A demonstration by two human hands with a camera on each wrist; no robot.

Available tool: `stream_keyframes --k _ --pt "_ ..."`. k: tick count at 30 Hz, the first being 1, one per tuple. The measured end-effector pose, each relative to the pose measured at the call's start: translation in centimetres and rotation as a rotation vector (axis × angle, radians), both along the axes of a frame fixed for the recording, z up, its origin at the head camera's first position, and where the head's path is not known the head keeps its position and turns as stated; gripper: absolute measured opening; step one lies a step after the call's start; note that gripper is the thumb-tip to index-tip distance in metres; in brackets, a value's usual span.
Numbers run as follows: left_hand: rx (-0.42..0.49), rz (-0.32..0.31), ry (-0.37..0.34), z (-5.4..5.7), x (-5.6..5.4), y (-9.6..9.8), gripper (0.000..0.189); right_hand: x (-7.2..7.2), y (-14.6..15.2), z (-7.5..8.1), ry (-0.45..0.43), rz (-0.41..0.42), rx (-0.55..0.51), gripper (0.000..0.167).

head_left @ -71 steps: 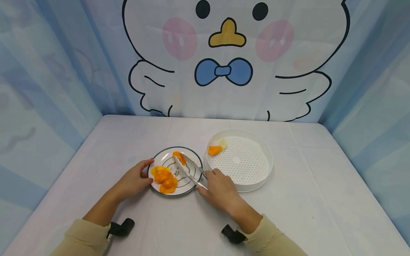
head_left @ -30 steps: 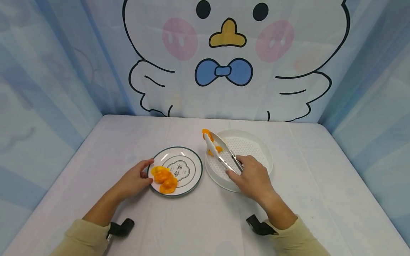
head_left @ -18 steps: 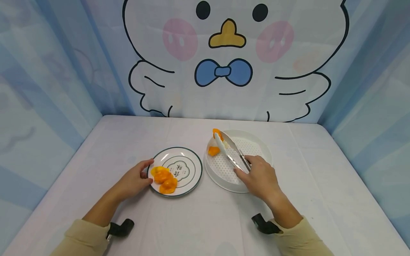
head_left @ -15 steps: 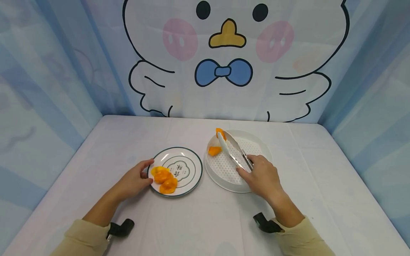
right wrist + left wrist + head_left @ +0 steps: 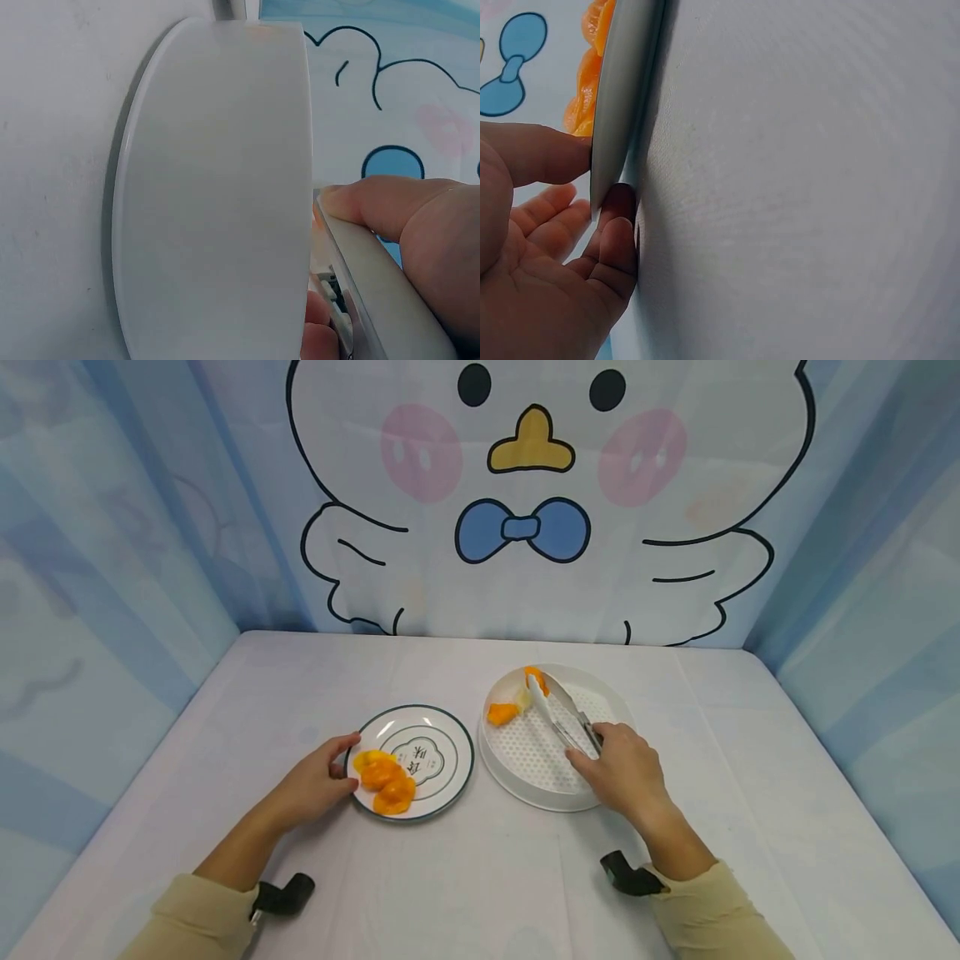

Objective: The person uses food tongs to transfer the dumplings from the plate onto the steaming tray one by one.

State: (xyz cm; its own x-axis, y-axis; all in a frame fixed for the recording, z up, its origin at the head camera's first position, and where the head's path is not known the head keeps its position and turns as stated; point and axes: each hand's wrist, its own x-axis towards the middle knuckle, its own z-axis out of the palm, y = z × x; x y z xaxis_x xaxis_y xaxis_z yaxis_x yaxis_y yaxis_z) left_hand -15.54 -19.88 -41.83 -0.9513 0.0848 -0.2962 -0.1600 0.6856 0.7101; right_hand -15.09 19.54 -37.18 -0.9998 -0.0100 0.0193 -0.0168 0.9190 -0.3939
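The right hand (image 5: 622,772) grips a pair of metal tongs (image 5: 562,714) with white tips, its fingers curled round the handles over the near right part of a white perforated tray (image 5: 615,777). The tongs reach toward the far left of the tray, and their tips are pressed together on an orange fruit slice (image 5: 534,678) held near the tray's far rim. In the right wrist view the thumb (image 5: 375,202) lies along one arm of the tongs (image 5: 367,292), right beside the white wall of the tray (image 5: 217,210).

Inside the tray, just left of the tong tips, lies another orange piece (image 5: 501,713) with a small pale piece (image 5: 522,697) touching its far side.

The left hand (image 5: 315,781) holds the near left edge of a round white plate (image 5: 442,731) with a dark green rim, thumb on top of the rim. The left wrist view shows the thumb (image 5: 540,154) above the plate's edge (image 5: 622,97) and a fingertip (image 5: 619,225) beneath it, so the hand pinches the plate. A cluster of orange slices (image 5: 382,772) sits on the left part of the plate, close to the thumb.

Plate and tray stand side by side on a pale table (image 5: 450,885), the plate to the left. Behind the table hangs a curtain printed with a cartoon bird wearing a blue bow tie (image 5: 522,528).
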Motion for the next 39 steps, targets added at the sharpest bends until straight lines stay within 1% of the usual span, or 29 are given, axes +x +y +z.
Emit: stream_keyframes --k 9,19,29,34,39 --pt "0.003 0.007 -0.006 -0.06 -0.02 0.00 0.071 -0.56 0.29 -0.34 -0.014 0.004 0.012 0.063" --pt "0.013 0.011 -0.011 0.05 0.01 0.01 0.072 -0.83 0.38 -0.37 -0.027 0.017 0.017 0.064" --pt "0.016 0.011 -0.014 0.08 0.08 0.00 0.071 -0.84 0.30 -0.30 -0.052 -0.009 -0.012 0.067" --pt "0.019 0.017 -0.013 0.10 0.09 0.05 0.071 -0.69 0.32 -0.39 -0.022 0.002 -0.065 0.069" --pt "0.018 0.019 -0.016 0.06 0.01 0.06 0.071 -0.31 0.36 -0.48 0.040 0.049 -0.142 0.069"
